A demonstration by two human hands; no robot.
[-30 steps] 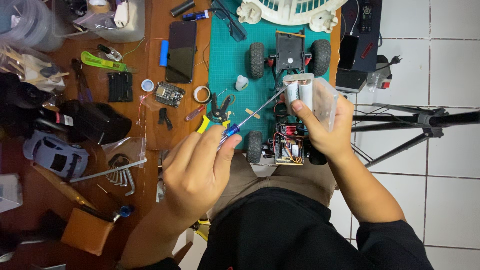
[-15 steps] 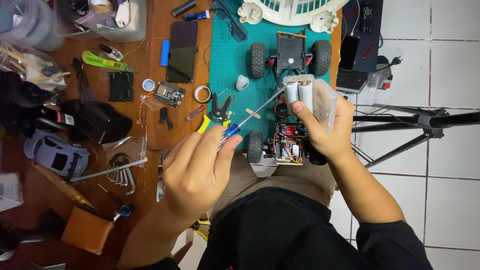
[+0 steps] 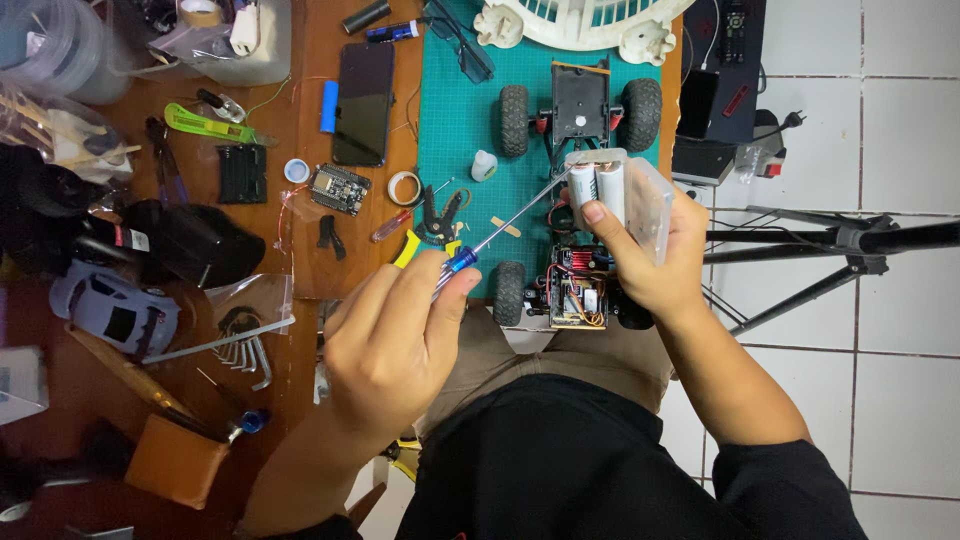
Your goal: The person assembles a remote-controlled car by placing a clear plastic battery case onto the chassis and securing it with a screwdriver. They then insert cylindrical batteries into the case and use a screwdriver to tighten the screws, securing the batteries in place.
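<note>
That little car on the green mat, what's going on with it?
A person is working over it at a cluttered bench. Their left hand holds a blue-handled screwdriver, its tip at a clear battery holder with two white cells, gripped in the right hand. The toy car chassis lies open on the green cutting mat, wiring exposed. Pliers and a phone lie nearby.

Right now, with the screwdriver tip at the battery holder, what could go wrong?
1. The metal shaft of the blue-handled screwdriver in the left hand points at the two white cylindrical cells; it could slip and bridge contacts.
2. The clear plastic battery holder is pinched in the right hand in mid-air, so it may drop onto the stripped toy car chassis below.
</note>
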